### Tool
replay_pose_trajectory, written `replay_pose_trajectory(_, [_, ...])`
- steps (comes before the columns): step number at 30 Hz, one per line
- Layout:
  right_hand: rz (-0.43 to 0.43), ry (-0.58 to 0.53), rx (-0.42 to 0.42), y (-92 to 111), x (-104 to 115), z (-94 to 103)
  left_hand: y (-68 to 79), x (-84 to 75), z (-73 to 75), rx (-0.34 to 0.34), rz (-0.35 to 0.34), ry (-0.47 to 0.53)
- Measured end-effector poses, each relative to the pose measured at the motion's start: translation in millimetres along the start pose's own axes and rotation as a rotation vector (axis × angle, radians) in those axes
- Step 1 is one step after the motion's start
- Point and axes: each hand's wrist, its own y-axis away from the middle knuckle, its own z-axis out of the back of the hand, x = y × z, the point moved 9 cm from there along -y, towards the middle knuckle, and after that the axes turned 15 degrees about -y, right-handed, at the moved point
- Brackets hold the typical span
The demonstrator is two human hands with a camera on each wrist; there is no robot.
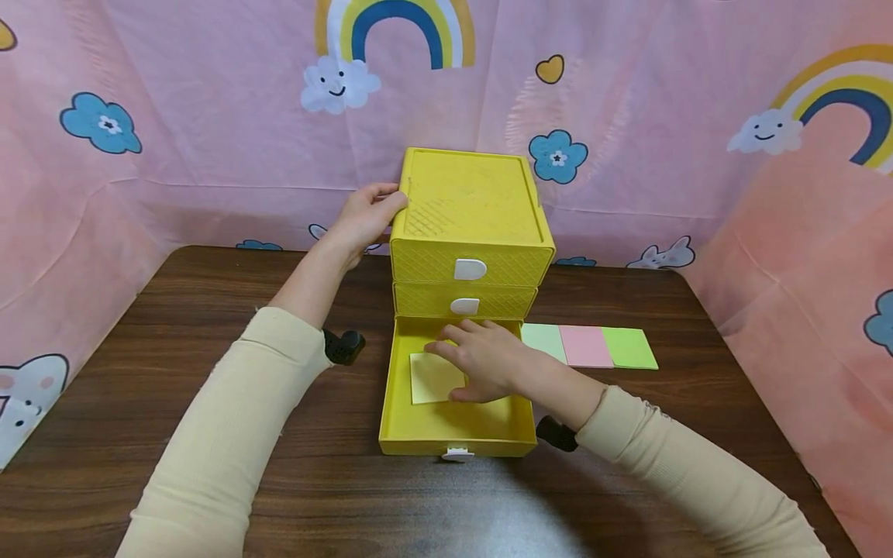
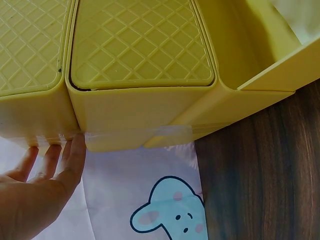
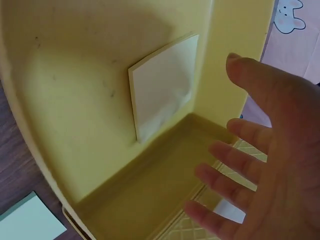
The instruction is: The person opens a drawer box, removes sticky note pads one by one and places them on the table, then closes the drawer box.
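Observation:
A yellow drawer unit (image 1: 474, 198) stands on the table, its lowest drawer (image 1: 456, 447) pulled out. Inside that drawer lies a pale yellow sticky note pad (image 1: 429, 380), which also shows in the right wrist view as a pad (image 3: 162, 90) on the drawer floor. My right hand (image 1: 488, 360) hovers over the drawer beside the pad, its fingers spread and apart from it in the right wrist view. Against the unit's upper left side my left hand (image 1: 366, 217) rests; its fingertips (image 2: 75, 147) touch the side wall in the left wrist view.
Right of the drawer, mint (image 1: 544, 341), pink (image 1: 586, 346) and green (image 1: 629, 348) sticky note pads lie in a row on the dark wooden table (image 1: 314, 480). Two closed drawers with white tabs sit above the pulled-out one. A pink patterned cloth (image 1: 244, 116) hangs behind.

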Motion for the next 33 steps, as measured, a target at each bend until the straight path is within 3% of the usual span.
replay_pose_trajectory(9, [-0.136, -0.020, 0.120, -11, -13, -18.4, 0.9, 0.1, -0.1, -0.001, -0.017, 0.003])
replay_pose_trajectory(23, [-0.243, -0.029, 0.210, -17, -21, -44.8, 3.2, 2.4, -0.1, 0.002, -0.031, -0.011])
replay_pose_trajectory(33, [-0.273, 0.017, 0.208, -21, -20, -50.5, 5.0, 3.7, 0.2, 0.005, -0.040, -0.011])
